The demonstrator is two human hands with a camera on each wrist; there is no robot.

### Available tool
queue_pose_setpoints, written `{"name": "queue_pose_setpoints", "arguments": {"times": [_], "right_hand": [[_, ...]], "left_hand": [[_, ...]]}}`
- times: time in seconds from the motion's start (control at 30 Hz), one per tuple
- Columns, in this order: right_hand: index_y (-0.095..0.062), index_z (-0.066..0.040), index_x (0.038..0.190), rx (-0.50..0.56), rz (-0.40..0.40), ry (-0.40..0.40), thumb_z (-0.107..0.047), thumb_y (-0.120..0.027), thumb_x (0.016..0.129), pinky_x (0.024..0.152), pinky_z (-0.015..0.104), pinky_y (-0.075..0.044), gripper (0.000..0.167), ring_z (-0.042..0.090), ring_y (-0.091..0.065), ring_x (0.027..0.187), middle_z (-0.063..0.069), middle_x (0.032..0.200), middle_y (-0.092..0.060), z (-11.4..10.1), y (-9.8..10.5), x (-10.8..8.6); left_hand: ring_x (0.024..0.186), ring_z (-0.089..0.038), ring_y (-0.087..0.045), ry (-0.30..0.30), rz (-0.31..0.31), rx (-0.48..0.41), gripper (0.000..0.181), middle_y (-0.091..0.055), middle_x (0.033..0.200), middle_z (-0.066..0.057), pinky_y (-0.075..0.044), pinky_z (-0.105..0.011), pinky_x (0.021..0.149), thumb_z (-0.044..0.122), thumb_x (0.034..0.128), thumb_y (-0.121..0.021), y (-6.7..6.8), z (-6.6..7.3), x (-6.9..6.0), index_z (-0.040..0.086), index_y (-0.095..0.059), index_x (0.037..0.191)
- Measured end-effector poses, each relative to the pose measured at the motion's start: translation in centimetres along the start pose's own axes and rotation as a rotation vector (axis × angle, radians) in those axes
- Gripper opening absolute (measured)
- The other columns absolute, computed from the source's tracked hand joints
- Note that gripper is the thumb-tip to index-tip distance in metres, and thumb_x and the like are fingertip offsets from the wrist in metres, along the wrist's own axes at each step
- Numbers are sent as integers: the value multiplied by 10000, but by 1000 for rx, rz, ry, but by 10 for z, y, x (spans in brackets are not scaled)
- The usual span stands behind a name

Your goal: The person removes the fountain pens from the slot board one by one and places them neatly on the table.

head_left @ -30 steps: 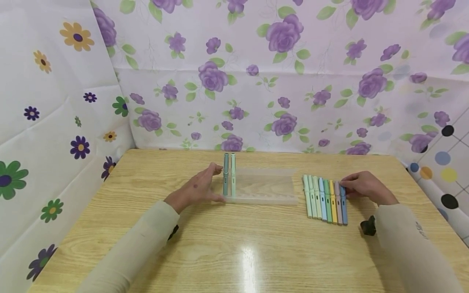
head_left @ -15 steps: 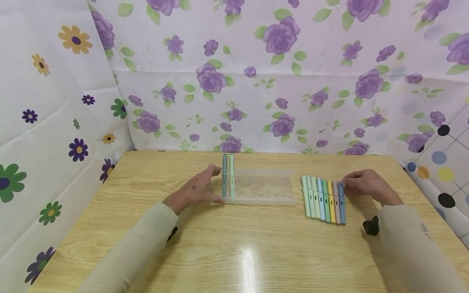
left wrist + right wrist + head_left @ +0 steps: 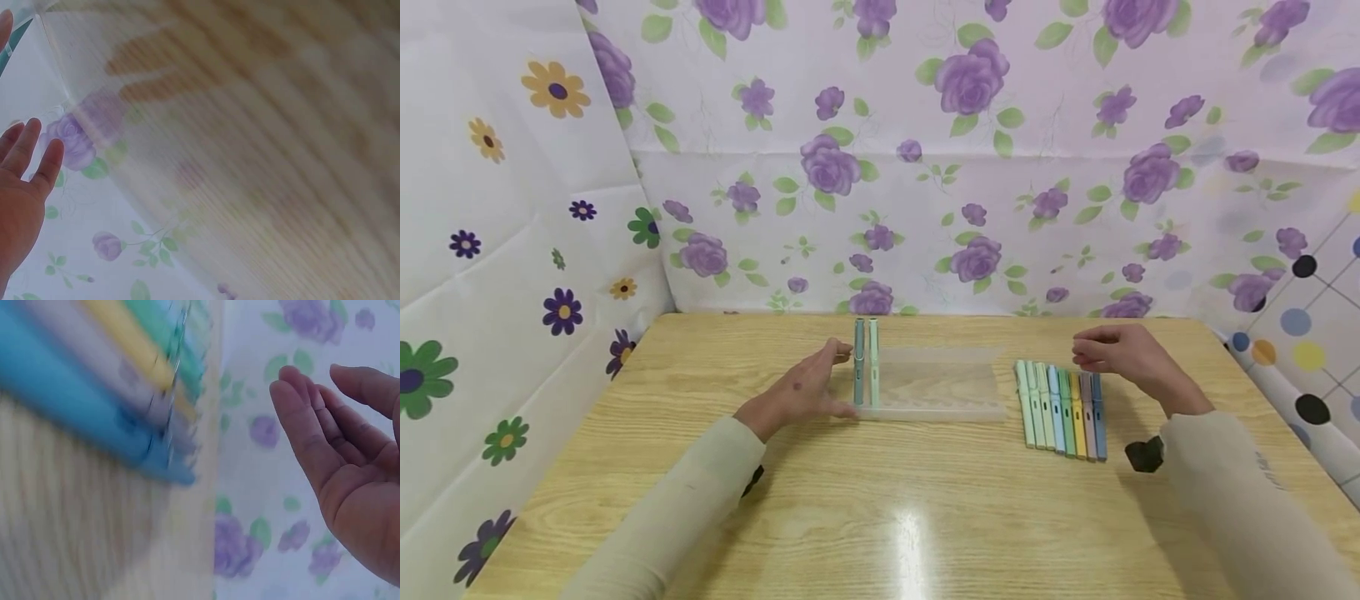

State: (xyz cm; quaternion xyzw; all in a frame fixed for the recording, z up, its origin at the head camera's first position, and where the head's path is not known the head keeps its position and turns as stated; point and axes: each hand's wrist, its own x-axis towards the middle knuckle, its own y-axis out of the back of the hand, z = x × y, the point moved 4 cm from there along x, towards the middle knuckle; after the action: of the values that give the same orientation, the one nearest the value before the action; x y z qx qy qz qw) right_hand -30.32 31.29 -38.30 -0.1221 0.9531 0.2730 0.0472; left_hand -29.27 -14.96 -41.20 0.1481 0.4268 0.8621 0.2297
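Observation:
A clear plastic tray [image 3: 940, 412] lies on the table, with a dark teal pen [image 3: 859, 379] and a pale green pen [image 3: 874, 379] side by side at its left end. My left hand [image 3: 801, 387] is at that end, thumb by the front corner and fingers by the back; in the left wrist view its fingers look fairly straight. To the tray's right lies a row of several capped pens, from pale green to yellow [image 3: 1078, 417], mauve and blue [image 3: 1099, 421]. My right hand [image 3: 1120, 354] hovers above the row's far right end, nothing between its fingers.
The wooden table [image 3: 820, 517] reaches back to a flower-print cloth [image 3: 910, 208], with another cloth [image 3: 512, 250] on the left. Dotted cloth [image 3: 1300, 350] hangs at the right edge. A dark wrist mount [image 3: 1145, 456] sits under the right sleeve.
My right hand has lifted from beside the blue pen and moved up and left over the tops of the row. The left hand stays at the tray, and the pens lie as before.

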Motion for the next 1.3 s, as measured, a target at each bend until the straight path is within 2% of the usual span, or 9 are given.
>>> {"name": "queue_pose_setpoints", "arguments": {"times": [0.2,0.43,0.57,0.73,0.93,1.03,1.3], "right_hand": [[-477,87,1396,21,-12,39,-306,-605,1018,937,411,-542,560,179,-696,1015,282,1274,-600,-27,-18,4],[-500,85,1382,46,-27,72,-277,-612,1016,890,327,-565,526,122,-700,969,285,1266,-609,-46,-36,10],[-514,78,1376,37,-33,88,-278,-622,1011,926,385,-550,521,201,-695,1022,276,1257,-617,-53,-43,13],[-538,62,1360,33,-37,95,-291,-629,1006,932,395,-546,508,307,-666,1093,245,1228,-642,-62,-51,18],[-553,64,1333,58,-36,116,-242,-626,1010,931,366,-544,451,278,-674,1083,245,1227,-641,-76,-62,25],[-562,60,1323,68,-42,130,-224,-622,1012,955,410,-529,425,268,-679,1070,239,1213,-648,-83,-68,28],[-594,40,1297,85,-54,152,-214,-648,996,934,399,-545,397,247,-691,1036,219,1173,-674,-98,-84,34]], "left_hand": [[1395,-318,-413,2,6,-4,898,-401,1517,-155,-409,-534,1073,342,748,-897,-1,0,-1,70,-332,1392],[1393,-325,-412,-5,5,1,911,-400,1516,-168,-407,-540,1072,340,754,-894,-1,1,-1,51,-322,1402],[1393,-323,-414,-10,5,0,910,-400,1517,-171,-411,-540,1068,341,755,-893,-1,1,-2,45,-323,1400],[1387,-320,-423,-18,8,5,904,-404,1512,-175,-414,-538,1065,339,756,-892,0,1,-1,40,-326,1394],[1385,-325,-424,-22,8,4,903,-407,1506,-184,-413,-540,1066,328,755,-894,0,1,-1,39,-327,1395],[1385,-327,-422,-24,7,5,905,-407,1506,-188,-410,-542,1067,328,757,-893,0,1,-1,38,-325,1398],[1373,-327,-437,-23,17,28,913,-420,1500,-181,-415,-542,1063,341,748,-897,0,0,0,37,-332,1397]]}}
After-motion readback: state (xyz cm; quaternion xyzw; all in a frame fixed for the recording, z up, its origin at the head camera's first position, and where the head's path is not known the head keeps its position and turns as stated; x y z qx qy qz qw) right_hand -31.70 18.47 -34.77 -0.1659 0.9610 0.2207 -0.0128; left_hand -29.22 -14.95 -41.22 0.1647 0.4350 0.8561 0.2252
